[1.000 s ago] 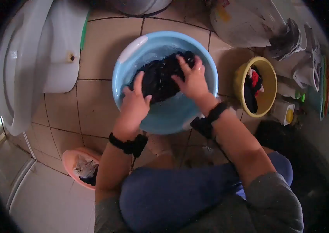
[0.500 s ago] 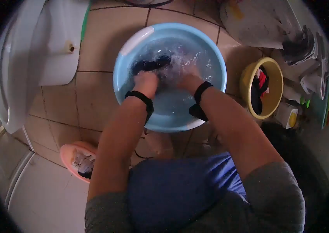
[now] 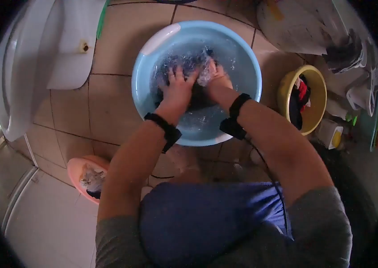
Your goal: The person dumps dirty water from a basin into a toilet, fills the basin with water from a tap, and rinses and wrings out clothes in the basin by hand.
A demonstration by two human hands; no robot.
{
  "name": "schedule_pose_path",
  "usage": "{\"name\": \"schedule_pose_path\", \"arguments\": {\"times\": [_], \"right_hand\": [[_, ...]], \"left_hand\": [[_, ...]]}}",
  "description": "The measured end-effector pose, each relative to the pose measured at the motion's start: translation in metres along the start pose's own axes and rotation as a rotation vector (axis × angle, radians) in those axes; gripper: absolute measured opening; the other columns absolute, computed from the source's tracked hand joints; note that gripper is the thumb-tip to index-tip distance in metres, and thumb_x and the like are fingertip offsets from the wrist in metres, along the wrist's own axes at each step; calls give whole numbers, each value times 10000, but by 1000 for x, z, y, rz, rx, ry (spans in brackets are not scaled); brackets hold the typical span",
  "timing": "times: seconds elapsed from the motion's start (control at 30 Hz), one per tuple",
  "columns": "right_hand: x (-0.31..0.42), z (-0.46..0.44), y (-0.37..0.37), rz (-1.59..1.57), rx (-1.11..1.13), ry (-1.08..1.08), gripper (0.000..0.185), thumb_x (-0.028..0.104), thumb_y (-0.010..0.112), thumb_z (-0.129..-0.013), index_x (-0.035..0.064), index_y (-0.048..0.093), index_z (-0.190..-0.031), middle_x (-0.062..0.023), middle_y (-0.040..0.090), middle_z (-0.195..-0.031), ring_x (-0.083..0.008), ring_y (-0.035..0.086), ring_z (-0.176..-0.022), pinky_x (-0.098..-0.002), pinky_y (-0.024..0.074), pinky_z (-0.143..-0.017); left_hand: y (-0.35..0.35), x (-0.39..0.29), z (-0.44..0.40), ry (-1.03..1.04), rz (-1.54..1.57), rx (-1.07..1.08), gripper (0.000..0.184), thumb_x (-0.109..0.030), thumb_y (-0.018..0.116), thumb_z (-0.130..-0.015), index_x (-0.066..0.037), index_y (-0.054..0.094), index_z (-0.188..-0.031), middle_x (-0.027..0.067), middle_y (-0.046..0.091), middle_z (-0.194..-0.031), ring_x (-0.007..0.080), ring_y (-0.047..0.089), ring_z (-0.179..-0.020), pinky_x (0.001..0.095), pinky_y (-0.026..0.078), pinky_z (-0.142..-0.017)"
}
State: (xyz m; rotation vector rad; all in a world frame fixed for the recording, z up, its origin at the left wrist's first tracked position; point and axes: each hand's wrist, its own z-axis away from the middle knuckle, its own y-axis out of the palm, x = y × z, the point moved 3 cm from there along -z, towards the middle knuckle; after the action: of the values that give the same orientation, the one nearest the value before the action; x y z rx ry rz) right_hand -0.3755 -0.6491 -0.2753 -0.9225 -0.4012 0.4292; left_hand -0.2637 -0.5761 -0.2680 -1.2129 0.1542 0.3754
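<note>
A light-blue basin point(image 3: 254, 85) of water stands on the tiled floor. Dark cloth point(image 3: 200, 100) lies in the splashing water, its outline broken up by foam and ripples. Over the cloth's left part, my left hand point(image 3: 177, 91) is open, fingers spread and pointing away from me. My right hand point(image 3: 219, 81) is beside it at the cloth's right side, fingers stretched out and partly covered by splashing water. Both wrists wear black straps.
To the right stands a yellow basin point(image 3: 318, 109) with dark and red clothes. A pink basin point(image 3: 75, 172) holding cloth is at lower left. A white container point(image 3: 330, 134) stands beside the yellow basin. White fixtures point(image 3: 70, 67) border the upper left.
My hands have come up out of the water and moved closer together over the dark cloth. My left fingers are now spread. The cloth has shifted within the basin.
</note>
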Motion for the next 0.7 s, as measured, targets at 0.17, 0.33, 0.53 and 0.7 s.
{"name": "schedule_pose_path", "arguments": {"times": [0.17,0.33,0.53,0.7], "right_hand": [[-2,-6,0,-49,102,-43,564,181,545,-859,186,352,-1389,-134,383,-1383,-343,420,-1254,-425,412,-994],[-2,18,-27,-146,120,-100,374,197,415,-923,86,491,-1272,-171,379,-1362,-349,437,-1215,-466,401,-989],[-13,4,11,0,274,-52,296,190,492,-890,77,615,-1134,-159,491,-1268,-347,512,-1122,-447,414,-971],[-1,61,-104,-278,25,-465,323,130,544,-837,110,624,-1149,-152,630,-1059,-262,603,-995,-391,472,-881]], "left_hand": [[25,15,-6,-36,-140,-80,509,-149,583,-807,-220,467,-1297,158,344,-1400,360,220,-1349,657,305,-938],[35,29,-2,78,15,-69,371,-155,584,-786,-195,584,-1155,135,411,-1347,334,332,-1284,602,319,-935],[-28,20,64,137,-216,25,392,-213,599,-808,-149,591,-1195,101,401,-1387,328,351,-1293,598,265,-1007],[-131,12,98,-188,-141,675,492,-344,672,-770,-114,584,-1195,169,525,-1274,339,507,-1164,475,395,-974]]}}
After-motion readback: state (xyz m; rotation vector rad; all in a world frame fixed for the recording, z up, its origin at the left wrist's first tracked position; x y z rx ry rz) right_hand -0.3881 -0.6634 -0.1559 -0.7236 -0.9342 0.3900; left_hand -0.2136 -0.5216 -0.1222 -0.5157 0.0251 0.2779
